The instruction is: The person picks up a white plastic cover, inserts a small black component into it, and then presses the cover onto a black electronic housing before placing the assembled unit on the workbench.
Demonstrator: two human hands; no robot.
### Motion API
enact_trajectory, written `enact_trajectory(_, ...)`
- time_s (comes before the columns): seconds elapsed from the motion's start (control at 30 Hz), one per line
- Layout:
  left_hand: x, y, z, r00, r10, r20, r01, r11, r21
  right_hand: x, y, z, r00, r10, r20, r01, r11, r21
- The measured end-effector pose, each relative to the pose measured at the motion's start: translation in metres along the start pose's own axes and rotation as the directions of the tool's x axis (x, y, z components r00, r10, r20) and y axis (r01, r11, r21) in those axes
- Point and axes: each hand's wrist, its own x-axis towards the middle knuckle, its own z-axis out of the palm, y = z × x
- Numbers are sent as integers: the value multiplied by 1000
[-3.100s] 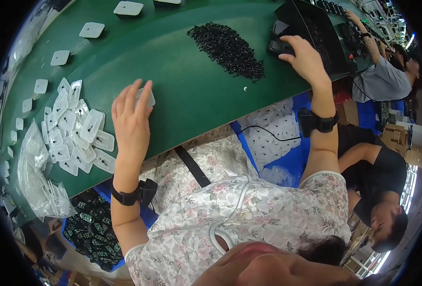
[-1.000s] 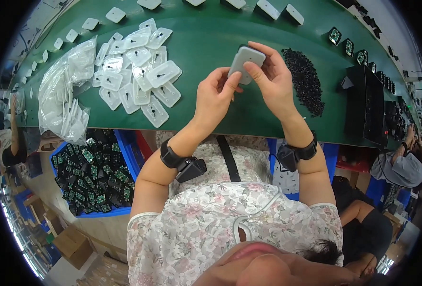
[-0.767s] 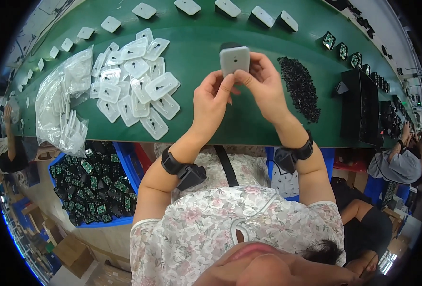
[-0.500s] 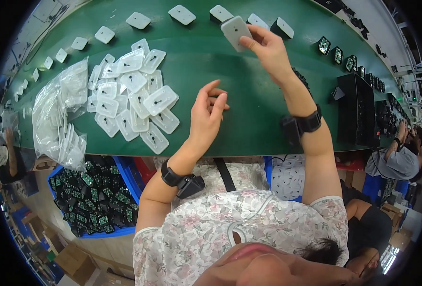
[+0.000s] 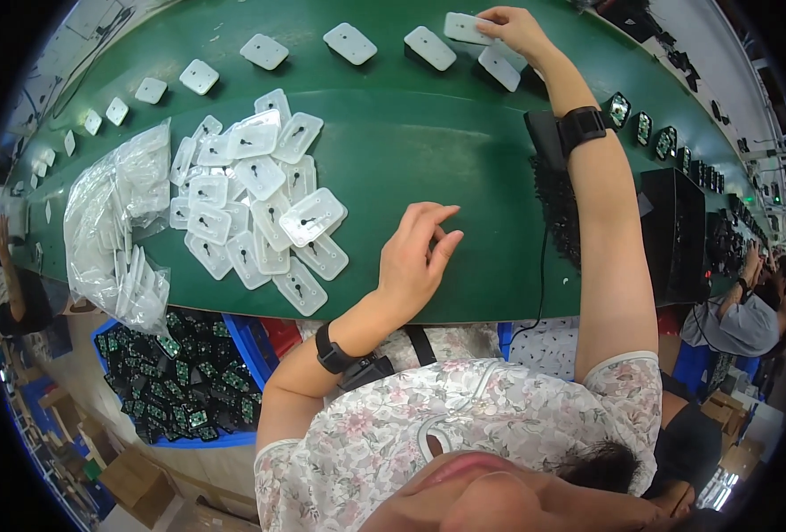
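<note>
Covers (image 5: pixel 260 177) left, perhaps screws (image 5: pixel 557 208) right

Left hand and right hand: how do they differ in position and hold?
The left hand holds nothing visible; the right hand grips a white-topped case.
The left hand is nearer the body; the right hand reaches farther across the table.
Both arms wear a black band.
</note>
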Motion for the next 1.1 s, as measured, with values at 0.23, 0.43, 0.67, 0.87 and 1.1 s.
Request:
enact_trajectory(0.23,-2,8,-3,1000,3,-21,-2,999,45,-4,-21,-11,958,250,142,-221,956,-194)
enact_trajectory(0.43,-2,4,1,991,130,-25,-128,988,81,-10,-9,-20,992,123,21,-117,976,-184)
enact_trajectory(0.67,7,29,-59,947,304,-100,-249,895,370,-70,-49,-47,914,-351,-204,272,903,-331)
enact_trajectory(0.87,68,-24,-127,930,366,26,-178,388,904,-170,-61,-57,934,-230,-272,150,947,-284)
enact_trajectory(1.1,97,-81,-152,992,86,91,-96,56,994,-251,-4,-96,889,-88,-450,18,987,-159)
